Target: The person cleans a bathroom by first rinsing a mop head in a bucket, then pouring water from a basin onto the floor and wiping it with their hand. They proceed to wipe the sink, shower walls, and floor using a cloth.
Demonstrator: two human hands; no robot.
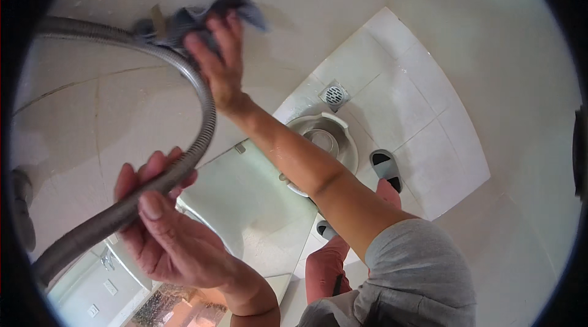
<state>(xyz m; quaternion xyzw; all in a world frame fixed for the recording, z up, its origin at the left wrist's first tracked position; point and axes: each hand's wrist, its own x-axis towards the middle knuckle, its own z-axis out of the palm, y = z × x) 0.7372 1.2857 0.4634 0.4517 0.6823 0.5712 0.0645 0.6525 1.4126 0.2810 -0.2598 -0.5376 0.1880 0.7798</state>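
My left hand (174, 223) holds a flexible ribbed metal shower hose (205, 115) between thumb and fingers. From there the hose curves up and bends back toward the upper left. Farther up, my right hand (217, 60) has its fingers on a bunched grey-blue cloth (199, 26), which lies against the pale tiled wall close to the upper stretch of hose. A short tan piece (158, 22) sticks out at the cloth's left side; what it belongs to is unclear. The cloth and the right fingertips are smeared by motion.
Below my right forearm a pale basin (350, 143) stands on the tiled floor, near a round-holed drain (334, 95). My feet wear grey slippers (384, 167). A glass panel (245, 189) lies left of the basin. A dark fixture (23, 210) shows at the left rim.
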